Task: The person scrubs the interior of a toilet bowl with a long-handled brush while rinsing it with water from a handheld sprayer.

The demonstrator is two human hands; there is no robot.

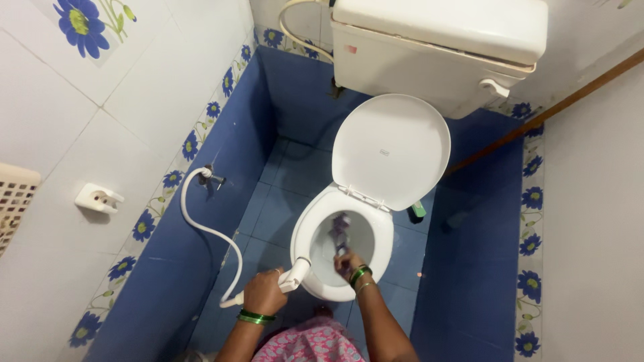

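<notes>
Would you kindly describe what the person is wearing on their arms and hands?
Both forearms are bare, with no sleeves or gloves. The left wrist carries green bangles. The right wrist carries green bangles plus a thin gold-coloured one.

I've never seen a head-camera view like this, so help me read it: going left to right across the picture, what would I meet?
Cream basket → white wall holder → hose tap → left hand gripping the spray head → right hand holding a brush in the toilet bowl → green object on the floor.
</notes>
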